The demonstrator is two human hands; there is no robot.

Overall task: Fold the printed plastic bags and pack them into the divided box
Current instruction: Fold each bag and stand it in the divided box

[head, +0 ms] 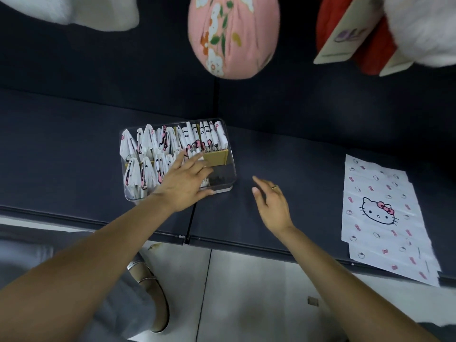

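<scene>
A clear divided box [228,178] sits on the dark cushion, packed with several folded printed bags [150,141] standing on edge in two rows. A cardboard divider [218,157] shows at its right end, beside a vacant corner. My left hand [183,180] lies over the box's front row, fingers straight and touching the folded bags. My right hand [272,202] hovers just right of the box, fingers loose, holding nothing. A flat stack of unfolded printed bags [381,218] with a cat face and pink bows lies at the far right.
The dark cushion [283,149] has a seam running under the box. A pink floral pillow [233,33], a white plush [424,28] and a red item with cards [345,35] sit at the back. The cushion's front edge drops to a pale floor [246,292].
</scene>
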